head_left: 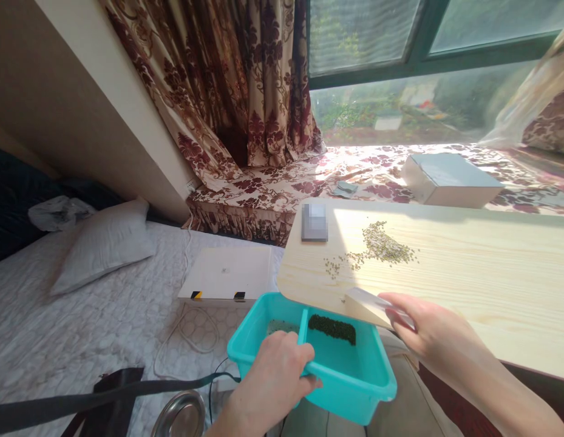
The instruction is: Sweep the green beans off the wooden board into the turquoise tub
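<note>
My left hand [282, 373] is closed over the near rim of a teal two-compartment plastic bin [382, 379], at its divider. Along the far side of the right compartment lies a heap of small dark green beans [331, 328]; the left one has a thin scatter, partly hidden by my hand. Between the thumb and fingers of my right hand [427, 328] is a thin, flat pale card [370, 298], tilted at the board's near edge above the bin. Farther back on the light wooden board [473, 261], small greenish beans [386, 244] lie in a loose spread, with a few near the card.
A dark grey flat object [314, 223] rests on the board's far left corner. Left of the board, a white box [231, 270] lies on the bed, with a cable beside it. A metal bowl [179, 416] is at the bottom. Another box [452, 176] sits on the windowsill.
</note>
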Available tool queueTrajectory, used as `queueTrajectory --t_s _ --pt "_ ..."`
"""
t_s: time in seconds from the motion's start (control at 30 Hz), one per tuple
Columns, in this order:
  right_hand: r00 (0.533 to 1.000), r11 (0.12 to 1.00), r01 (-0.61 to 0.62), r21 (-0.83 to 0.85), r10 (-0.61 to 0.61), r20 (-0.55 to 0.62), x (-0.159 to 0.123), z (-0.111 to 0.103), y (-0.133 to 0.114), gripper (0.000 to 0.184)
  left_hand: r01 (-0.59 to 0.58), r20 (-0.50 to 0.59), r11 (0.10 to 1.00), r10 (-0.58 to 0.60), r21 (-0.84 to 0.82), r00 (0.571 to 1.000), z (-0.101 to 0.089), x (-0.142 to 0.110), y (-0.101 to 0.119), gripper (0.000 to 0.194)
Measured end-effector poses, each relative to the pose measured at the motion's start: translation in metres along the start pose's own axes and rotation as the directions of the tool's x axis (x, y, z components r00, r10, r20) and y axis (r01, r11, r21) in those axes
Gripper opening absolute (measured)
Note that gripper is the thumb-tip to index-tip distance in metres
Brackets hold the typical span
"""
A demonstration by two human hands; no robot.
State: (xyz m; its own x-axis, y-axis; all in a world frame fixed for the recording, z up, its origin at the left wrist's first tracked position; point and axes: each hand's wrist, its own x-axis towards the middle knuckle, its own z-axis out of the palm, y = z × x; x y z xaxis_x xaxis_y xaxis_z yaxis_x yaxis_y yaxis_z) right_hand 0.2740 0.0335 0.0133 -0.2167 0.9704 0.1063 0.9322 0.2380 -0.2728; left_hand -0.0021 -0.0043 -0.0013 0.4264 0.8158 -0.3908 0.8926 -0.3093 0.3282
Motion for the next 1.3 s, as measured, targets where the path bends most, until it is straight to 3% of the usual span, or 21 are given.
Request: queueTrajectory --t_s 0.2,0.33,0.7,0.87,1.0,1.3 --pt "0.998 0.998 0.027 0.063 -0.030 0.051 -0.006 -0.003 -0.010 0.025 -0.003 -0.014 1.000 0.003 0.006 1.000 0.003 0.000 0.000 0.030" --pt "1.000 0.998 0.003 0.055 -0.005 0.031 -0.003 -0.005 -0.008 0.027 -0.003 -0.020 1.000 0.004 0.026 1.000 0.004 0.001 0.000 0.031" --pt "0.990 0.985 0.026 0.170 -0.048 0.131 -0.003 -0.003 -0.022 0.030 0.007 0.028 0.999 -0.008 0.041 1.000 -0.005 -0.005 0.005 0.028" --pt "0.995 0.995 -0.100 -0.018 0.100 0.019 0.016 -0.007 -0.004 0.032 -0.077 0.071 0.996 0.073 0.052 0.995 -0.004 -0.003 0.017 0.024" --pt "0.981 0.970 -0.187 -0.158 0.193 0.027 0.032 -0.005 0.001 0.033 -0.136 0.128 0.987 0.124 0.085 0.984 -0.008 0.000 0.034 0.026" --pt "0.987 0.987 -0.141 -0.082 0.147 0.069 0.029 0.005 -0.020 0.032 -0.311 0.143 0.940 0.292 0.136 0.946 -0.003 0.012 0.052 0.027"
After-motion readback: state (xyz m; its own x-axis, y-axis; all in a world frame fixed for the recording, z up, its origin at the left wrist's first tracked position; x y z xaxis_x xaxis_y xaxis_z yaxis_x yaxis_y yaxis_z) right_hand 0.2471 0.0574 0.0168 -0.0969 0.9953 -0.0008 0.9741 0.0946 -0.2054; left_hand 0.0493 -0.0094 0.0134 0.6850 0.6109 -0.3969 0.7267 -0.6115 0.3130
